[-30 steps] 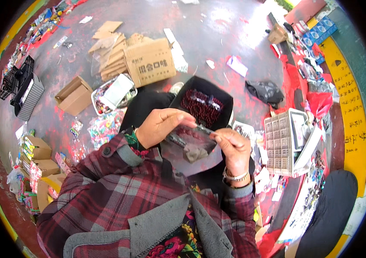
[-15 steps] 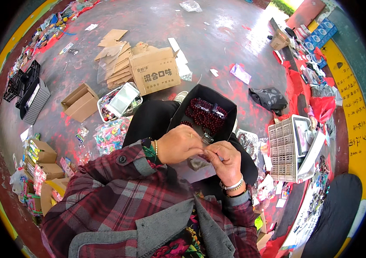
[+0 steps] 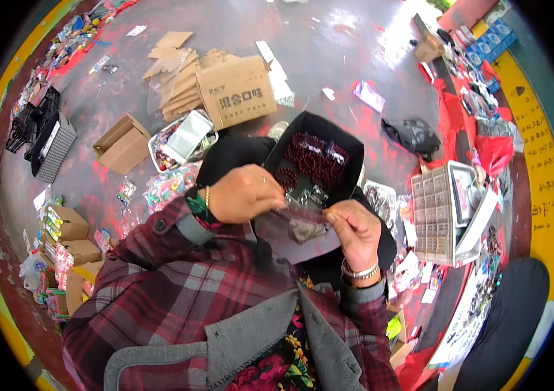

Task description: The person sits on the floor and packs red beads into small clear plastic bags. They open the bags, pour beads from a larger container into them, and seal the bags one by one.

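Note:
Between my two hands a small clear plastic bag [image 3: 303, 213] is drawn out sideways, its upper edge showing a dark reddish band. My left hand [image 3: 245, 194] pinches its left end, and the thumb and fingers of my right hand [image 3: 354, 233] pinch the other. Whether anything lies inside is too blurred to tell. Just below it, a greyish crumpled thing [image 3: 306, 231] shows over a pale sheet on my lap. Past my hands, a black open box [image 3: 275, 158] rests at my legs; dark red bead strings [image 3: 316, 159] and shiny clear packets [image 3: 314, 195] lie in it.
A brown carton [image 3: 238, 91] stands ahead beside flattened cardboard [image 3: 179, 78]. To the left are an open carton [image 3: 122, 144] and a white basket [image 3: 185, 140] of small goods. A beige plastic crate [image 3: 434, 215] stands on the right, near a dark bag [image 3: 410, 137].
My hands, close together before, have moved apart, left hand leftward and right hand slightly right. The clear bag now shows stretched between them. The view has shifted slightly.

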`<state>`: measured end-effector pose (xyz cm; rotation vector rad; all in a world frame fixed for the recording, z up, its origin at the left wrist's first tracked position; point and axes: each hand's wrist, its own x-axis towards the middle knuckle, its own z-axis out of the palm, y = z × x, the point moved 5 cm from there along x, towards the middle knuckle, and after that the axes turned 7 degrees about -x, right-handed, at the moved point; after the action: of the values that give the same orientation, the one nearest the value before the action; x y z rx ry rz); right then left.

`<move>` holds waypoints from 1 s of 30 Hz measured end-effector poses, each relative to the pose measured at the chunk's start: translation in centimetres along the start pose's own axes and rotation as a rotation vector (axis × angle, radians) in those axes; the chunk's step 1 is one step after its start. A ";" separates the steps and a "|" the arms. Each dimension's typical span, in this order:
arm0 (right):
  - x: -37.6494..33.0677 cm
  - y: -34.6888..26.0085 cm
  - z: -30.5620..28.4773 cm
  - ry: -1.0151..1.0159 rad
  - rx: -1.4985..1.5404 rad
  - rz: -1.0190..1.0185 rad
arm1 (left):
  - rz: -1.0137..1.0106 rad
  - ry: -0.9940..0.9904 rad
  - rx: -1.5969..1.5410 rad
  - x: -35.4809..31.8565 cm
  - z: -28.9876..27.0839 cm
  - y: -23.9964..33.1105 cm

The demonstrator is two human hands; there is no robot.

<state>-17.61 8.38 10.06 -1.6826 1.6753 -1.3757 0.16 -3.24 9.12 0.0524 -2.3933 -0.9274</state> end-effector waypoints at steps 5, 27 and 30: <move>0.2 -0.5 0.1 0.012 0.127 0.110 | -0.141 0.054 -0.169 0.2 -1.0 0.0; -0.8 6.6 1.6 0.313 0.938 0.621 | -0.797 0.162 -1.578 -1.1 8.8 -2.9; -1.3 7.8 1.8 0.305 0.904 0.725 | -0.808 0.323 -1.675 -0.7 7.6 -3.2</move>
<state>-20.01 7.30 2.35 -0.3330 1.2537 -1.6425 -3.73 -0.91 2.16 0.4679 -0.6470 -2.6544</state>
